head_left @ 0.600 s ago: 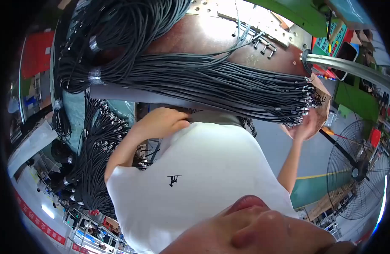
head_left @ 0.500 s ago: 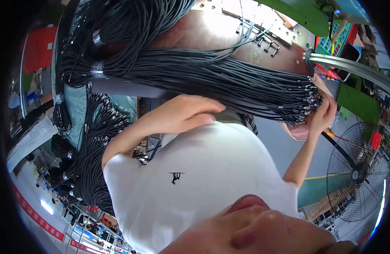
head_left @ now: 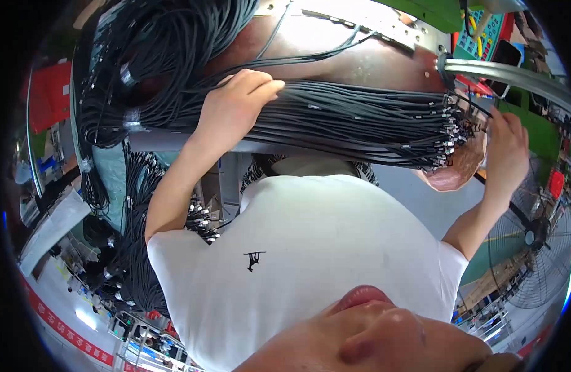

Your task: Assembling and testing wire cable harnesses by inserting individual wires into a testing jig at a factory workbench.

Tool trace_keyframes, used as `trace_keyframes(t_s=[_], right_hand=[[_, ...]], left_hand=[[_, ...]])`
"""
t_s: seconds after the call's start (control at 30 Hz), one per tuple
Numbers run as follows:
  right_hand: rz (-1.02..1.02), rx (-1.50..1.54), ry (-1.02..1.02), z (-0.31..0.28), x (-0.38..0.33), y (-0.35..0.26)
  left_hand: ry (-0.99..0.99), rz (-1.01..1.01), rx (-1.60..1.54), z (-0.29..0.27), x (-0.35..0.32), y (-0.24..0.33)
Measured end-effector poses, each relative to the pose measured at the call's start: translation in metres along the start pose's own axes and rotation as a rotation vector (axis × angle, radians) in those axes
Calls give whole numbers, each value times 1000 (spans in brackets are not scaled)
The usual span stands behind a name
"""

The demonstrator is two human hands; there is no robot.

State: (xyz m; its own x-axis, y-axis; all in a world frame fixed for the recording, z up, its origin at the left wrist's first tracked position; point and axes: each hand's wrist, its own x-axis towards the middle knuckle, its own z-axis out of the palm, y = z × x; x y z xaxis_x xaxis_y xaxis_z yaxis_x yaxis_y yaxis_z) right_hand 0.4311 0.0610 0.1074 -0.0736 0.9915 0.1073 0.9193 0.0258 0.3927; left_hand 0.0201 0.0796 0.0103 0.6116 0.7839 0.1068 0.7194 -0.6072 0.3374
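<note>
A thick bundle of black cables (head_left: 354,121) lies across the bench, its metal-tipped ends (head_left: 448,133) gathered at the right. Over the bundle's left half, my left hand (head_left: 239,102) is closed on some cables, fingers bent and together; its fingertips are partly hidden. Beyond the right end, my right hand (head_left: 507,146) pinches what looks like a single black cable (head_left: 474,104) that runs up toward the metal arm. Small dark pieces show close by these fingers, too small to name. A pinkish bag or wrap (head_left: 450,177) hangs open under the cable ends.
Coiled black cables (head_left: 174,56) tied with clear tape pile up at the left. More cable bunches (head_left: 137,242) hang lower left. A curved metal bar (head_left: 509,77) reaches in from the right, above a large fan (head_left: 528,239). A metal strip (head_left: 360,25) lies along the bench's far side.
My left hand has moved from near my body up onto the bundle. My right hand has shifted right and away from the cable ends. Small black pieces on the bench no longer show there.
</note>
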Motion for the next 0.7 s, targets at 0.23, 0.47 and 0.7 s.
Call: trace_keyframes(t_s=[0.23,0.47,0.7], right_hand=[[-467,417,483,71,76,-99],[-605,681,297,127,113,-123],[-564,865,114,121,129,-117]], left_hand=[[165,-199,-323,-3,14,-5],[-576,-23,-622,-33,32,21],[-989,-195,-1277,64,171,133]])
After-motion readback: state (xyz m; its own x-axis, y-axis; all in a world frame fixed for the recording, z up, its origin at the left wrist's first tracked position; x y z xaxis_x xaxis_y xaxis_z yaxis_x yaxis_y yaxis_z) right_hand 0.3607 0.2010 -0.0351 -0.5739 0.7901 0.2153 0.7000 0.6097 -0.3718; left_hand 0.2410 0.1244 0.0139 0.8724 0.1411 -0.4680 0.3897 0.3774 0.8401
